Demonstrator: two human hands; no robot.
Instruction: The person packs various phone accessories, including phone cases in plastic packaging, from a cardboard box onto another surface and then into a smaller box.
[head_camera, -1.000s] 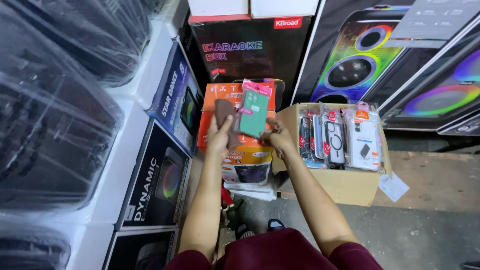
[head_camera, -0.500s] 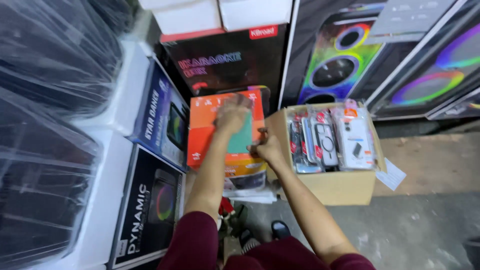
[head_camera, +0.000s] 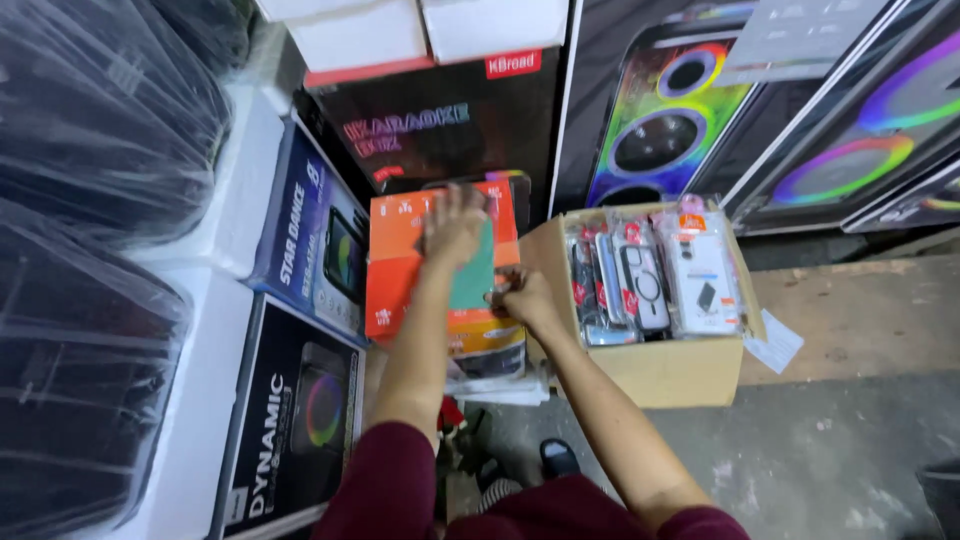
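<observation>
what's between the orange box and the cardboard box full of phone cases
In the head view, the right hand and the green flat packet it holds with the left hand fill that gap.

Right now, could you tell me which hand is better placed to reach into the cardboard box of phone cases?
Right. The right hand sits by the cardboard box, next to the phone cases. The left hand is farther off, pressed on the green pack over the orange box.
</observation>
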